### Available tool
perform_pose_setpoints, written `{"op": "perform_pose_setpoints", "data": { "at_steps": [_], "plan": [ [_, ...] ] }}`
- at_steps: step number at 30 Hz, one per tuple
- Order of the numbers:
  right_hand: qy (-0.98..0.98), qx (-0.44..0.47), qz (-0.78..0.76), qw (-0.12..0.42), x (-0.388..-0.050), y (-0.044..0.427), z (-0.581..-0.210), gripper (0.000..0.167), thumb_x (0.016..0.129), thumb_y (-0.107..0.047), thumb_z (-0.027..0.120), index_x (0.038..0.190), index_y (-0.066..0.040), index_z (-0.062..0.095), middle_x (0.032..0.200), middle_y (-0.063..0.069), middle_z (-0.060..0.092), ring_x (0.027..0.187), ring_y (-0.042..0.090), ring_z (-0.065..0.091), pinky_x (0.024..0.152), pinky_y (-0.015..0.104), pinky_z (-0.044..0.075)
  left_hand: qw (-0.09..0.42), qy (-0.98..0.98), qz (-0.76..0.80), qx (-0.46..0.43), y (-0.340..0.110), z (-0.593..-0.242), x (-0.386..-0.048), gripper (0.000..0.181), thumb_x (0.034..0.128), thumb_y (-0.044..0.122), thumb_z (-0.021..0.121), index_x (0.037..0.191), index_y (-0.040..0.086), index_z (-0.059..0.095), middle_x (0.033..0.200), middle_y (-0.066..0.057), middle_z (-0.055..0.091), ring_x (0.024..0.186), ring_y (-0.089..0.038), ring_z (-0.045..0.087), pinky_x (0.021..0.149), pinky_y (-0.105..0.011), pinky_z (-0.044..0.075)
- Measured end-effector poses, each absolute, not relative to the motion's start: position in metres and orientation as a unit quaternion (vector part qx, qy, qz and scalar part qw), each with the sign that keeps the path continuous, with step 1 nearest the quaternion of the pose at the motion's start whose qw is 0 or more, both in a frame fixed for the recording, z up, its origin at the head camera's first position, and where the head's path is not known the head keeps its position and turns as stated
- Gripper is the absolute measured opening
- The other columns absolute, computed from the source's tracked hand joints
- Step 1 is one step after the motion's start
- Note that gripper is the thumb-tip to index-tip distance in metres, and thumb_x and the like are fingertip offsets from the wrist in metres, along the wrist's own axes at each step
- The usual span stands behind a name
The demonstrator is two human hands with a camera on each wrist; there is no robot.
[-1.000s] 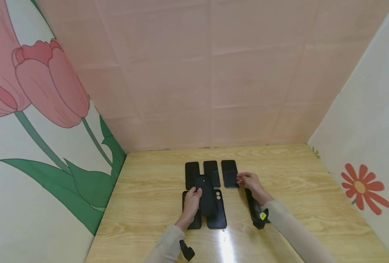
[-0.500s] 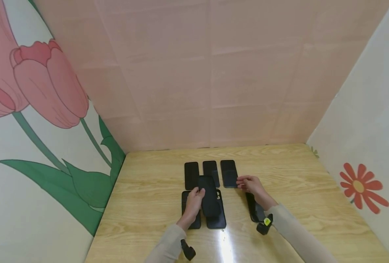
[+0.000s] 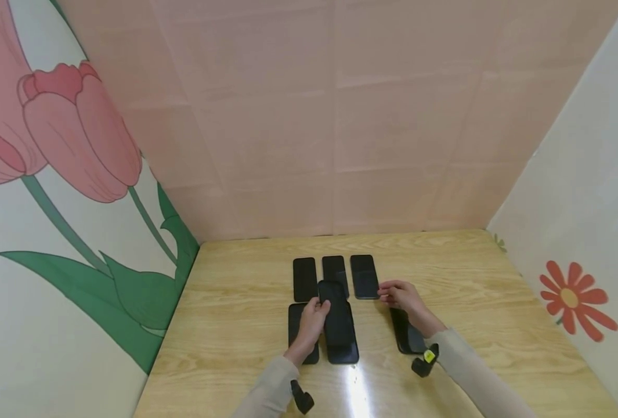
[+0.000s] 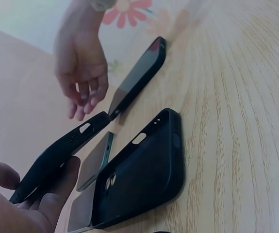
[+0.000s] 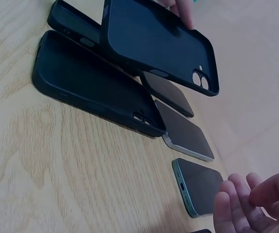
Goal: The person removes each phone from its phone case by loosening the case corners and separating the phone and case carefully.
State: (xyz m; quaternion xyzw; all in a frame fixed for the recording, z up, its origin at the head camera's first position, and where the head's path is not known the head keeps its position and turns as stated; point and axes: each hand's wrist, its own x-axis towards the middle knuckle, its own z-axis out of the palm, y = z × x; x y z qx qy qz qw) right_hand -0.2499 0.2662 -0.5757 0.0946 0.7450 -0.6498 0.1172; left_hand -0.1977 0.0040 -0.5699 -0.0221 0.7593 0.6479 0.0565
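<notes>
My left hand grips a black phone case by its left side, raised above the table. In the right wrist view the held phone case shows its hollow inside and two round camera holes. Below it a second case lies hollow side up on the wood. Another black case lies to the left, partly behind my left hand. My right hand hovers with loosely bent fingers, holding nothing. Its fingertips are near the rightmost phone, which has a green edge in the right wrist view.
Two more dark phones, a left one and a middle one, lie in the back row. A dark phone in a black case lies beneath my right forearm. The wooden table meets a pink back wall.
My left hand has shifted slightly right and nearer with the held case, which now covers more of the case under it. My right hand has hardly moved.
</notes>
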Motion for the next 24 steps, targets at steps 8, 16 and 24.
{"op": "perform_pose_setpoints", "data": {
  "at_steps": [8,16,24],
  "plan": [
    [0.741,0.096,-0.654,0.121,-0.243,0.276,-0.578,0.030,0.102,-0.001,0.042,0.125,0.018,0.051,0.106,0.024,0.068,0.089,0.026,0.067,0.079,0.037,0.055,0.068,0.762,0.644,-0.036,0.012,-0.570,-0.198,0.050,0.1075,0.030,0.040,0.142,-0.006,0.045,0.140,-0.026,0.048,0.123,-0.038,0.050,0.102,-0.054,0.039],
    [0.734,0.095,-0.661,0.123,-0.243,0.287,-0.586,0.033,0.104,-0.001,0.037,0.128,0.018,0.050,0.106,0.021,0.068,0.087,0.022,0.067,0.075,0.032,0.055,0.089,0.769,0.633,-0.026,0.018,-0.571,-0.202,0.038,0.1081,0.023,0.036,0.127,-0.004,0.055,0.075,-0.007,0.049,0.055,-0.017,0.044,0.054,-0.032,0.043],
    [0.739,0.106,-0.654,0.123,-0.237,0.298,-0.583,0.032,0.103,-0.001,0.038,0.126,0.018,0.050,0.102,0.018,0.069,0.084,0.019,0.066,0.075,0.033,0.055,0.091,0.778,0.620,-0.034,0.025,-0.572,-0.203,0.040,0.1064,0.021,0.041,0.134,-0.007,0.051,0.106,-0.018,0.061,0.070,-0.020,0.056,0.057,-0.032,0.048]
  ]
}}
